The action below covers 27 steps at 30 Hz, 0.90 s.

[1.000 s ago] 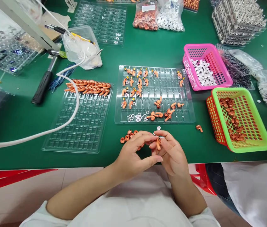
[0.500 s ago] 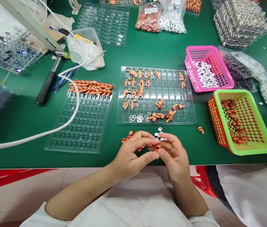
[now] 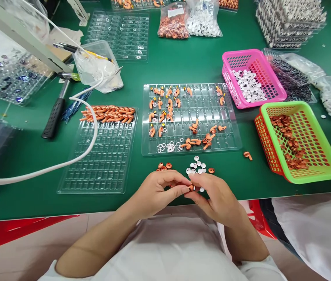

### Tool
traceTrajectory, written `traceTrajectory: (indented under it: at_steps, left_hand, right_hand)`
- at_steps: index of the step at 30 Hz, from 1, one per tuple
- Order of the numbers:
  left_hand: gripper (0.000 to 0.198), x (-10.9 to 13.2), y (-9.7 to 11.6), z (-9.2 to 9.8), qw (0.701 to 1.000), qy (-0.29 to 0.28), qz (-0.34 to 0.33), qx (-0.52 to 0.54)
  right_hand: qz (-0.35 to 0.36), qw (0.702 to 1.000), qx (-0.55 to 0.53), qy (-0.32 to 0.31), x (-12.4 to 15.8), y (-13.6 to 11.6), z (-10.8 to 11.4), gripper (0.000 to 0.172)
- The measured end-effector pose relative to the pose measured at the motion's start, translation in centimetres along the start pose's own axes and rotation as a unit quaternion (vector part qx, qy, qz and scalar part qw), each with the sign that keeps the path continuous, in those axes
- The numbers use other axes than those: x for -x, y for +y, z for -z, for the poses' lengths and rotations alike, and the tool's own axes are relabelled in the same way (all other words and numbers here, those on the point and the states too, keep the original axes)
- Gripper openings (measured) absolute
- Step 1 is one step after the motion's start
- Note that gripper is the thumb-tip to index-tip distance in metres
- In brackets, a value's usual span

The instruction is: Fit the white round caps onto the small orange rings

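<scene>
My left hand (image 3: 156, 191) and my right hand (image 3: 216, 197) meet at the near edge of the green table, fingertips pinched together on a small orange part (image 3: 191, 188). Only a sliver of that part shows between the fingers. Just beyond the fingers lie loose orange rings (image 3: 164, 166) and small white discs (image 3: 196, 168). Farther out is a clear compartment tray (image 3: 232, 117) holding several orange pieces and some white rings.
A second clear tray (image 3: 101, 160) with a row of orange pieces lies left, crossed by a white cable (image 3: 74, 158). A hammer (image 3: 54, 113) lies beyond it. Pink basket (image 3: 238, 58) and green-orange basket (image 3: 317, 168) stand right. Another person's white garment (image 3: 314, 230) shows at lower right.
Both hands have drawn nearer to me and closed tighter round the orange part, which now shows less. The loose rings and discs lie uncovered beyond the fingers.
</scene>
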<state>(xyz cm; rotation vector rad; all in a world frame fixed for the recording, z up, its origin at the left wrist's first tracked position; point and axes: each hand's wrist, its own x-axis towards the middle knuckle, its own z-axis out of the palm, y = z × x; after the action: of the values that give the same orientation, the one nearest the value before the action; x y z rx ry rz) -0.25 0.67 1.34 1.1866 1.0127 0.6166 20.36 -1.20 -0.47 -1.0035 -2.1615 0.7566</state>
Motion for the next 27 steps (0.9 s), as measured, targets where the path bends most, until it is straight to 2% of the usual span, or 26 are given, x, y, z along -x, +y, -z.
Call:
traceTrajectory:
  at_steps: [6,10,13,18,24,27]
  left_hand:
    - [0.004,-0.1,0.3,-0.4,0.984,0.006,0.052,0.169]
    - [0.003,-0.1,0.4,-0.7,0.979,0.026,0.048,0.198]
    - [0.003,0.0,0.2,-0.8,0.976,0.05,0.052,0.204]
    - [0.008,-0.1,-0.5,-0.9,0.969,0.058,0.081,0.224]
    - [0.021,-0.2,-0.7,-0.6,0.947,0.002,0.145,0.286]
    - [0.023,-0.2,-0.5,-0.5,0.94,-0.005,0.158,0.302]
  right_hand:
    - [-0.026,0.998,-0.008,0.053,-0.2,-0.4,-0.4,0.031]
    - [-0.036,0.993,-0.012,0.114,-0.4,-0.9,-1.2,0.019]
    - [-0.027,0.988,0.0,0.149,-0.3,-1.2,-1.7,0.022]
    - [0.014,0.99,0.003,0.137,-0.1,-1.1,-2.0,0.033]
    - [0.058,0.991,-0.025,0.117,-0.1,-0.8,-1.6,0.046]
    - [0.065,0.993,-0.029,0.097,-0.2,-0.7,-1.4,0.05]
